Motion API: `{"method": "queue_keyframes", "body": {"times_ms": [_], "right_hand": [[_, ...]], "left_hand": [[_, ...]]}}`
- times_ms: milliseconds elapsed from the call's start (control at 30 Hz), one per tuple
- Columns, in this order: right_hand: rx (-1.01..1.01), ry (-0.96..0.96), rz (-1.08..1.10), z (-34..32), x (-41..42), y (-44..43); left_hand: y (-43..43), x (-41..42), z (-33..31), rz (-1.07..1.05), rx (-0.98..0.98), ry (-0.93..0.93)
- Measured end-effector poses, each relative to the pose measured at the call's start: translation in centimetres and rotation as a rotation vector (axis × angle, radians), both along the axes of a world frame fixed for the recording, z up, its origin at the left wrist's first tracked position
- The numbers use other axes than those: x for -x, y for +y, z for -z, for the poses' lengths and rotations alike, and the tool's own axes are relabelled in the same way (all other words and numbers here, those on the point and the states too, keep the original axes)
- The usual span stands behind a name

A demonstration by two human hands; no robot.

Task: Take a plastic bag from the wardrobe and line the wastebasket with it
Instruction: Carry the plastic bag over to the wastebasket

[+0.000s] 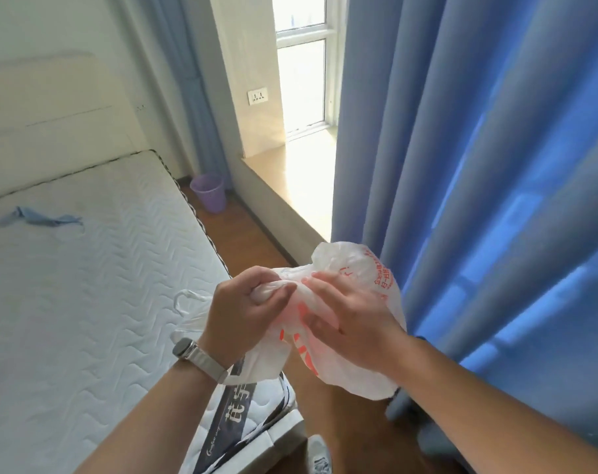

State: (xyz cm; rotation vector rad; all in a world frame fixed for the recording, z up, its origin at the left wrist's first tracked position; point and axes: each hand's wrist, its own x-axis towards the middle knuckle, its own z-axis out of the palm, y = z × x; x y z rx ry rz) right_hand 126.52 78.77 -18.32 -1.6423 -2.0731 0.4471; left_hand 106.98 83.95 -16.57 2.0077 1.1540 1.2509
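A thin white plastic bag (pixel 362 268) with orange-red print hangs crumpled between both hands at chest height, above the bed's corner. My left hand (pixel 242 311), with a watch on its wrist, pinches a bunched part of the bag. My right hand (pixel 345 316) grips the bag from the other side, its fingers pressed into the film. One bag handle loops out to the left below my left hand. The purple wastebasket (pixel 209 192) stands far off on the wooden floor, in the corner between the bed and the window ledge. It looks unlined.
A bare white mattress (pixel 85 285) fills the left, with a blue cloth (pixel 37 217) lying on it. A narrow strip of wooden floor (pixel 242 230) runs between the bed and the window ledge (pixel 290 186). Blue curtains (pixel 478 165) hang on the right. My shoe (pixel 319 453) shows below.
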Motion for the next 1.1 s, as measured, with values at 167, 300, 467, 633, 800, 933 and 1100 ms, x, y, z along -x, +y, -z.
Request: {"method": "queue_keyframes", "body": {"times_ms": [167,300,467,633,800,933,1100], "right_hand": [[-0.003,-0.052,-0.108,-1.4,1.5,8.8],[-0.054,-0.085,-0.183,-2.2,3.3,14.7],[-0.069,-0.062,-0.279,-2.0,4.7,19.8],[-0.101,-0.033,-0.321,-1.0,4.9,25.0],[-0.126,-0.001,-0.399,0.3,4.3,31.4],[-0.147,0.017,-0.446,0.4,3.0,37.5],[-0.186,0.029,-0.469,0.3,-0.6,44.9]], "left_hand": [[6.9,2.1,-0.5,-0.099,-0.005,-0.024],[11.1,4.0,-1.0,-0.186,0.011,-0.06],[14.2,5.3,-0.9,-0.278,0.009,-0.091],[17.6,5.4,-0.3,-0.331,0.022,-0.107],[22.4,4.6,0.0,-0.39,0.024,-0.08],[27.4,2.7,-0.1,-0.455,0.055,-0.097],[34.6,-1.5,-0.4,-0.497,0.082,-0.104]]}}
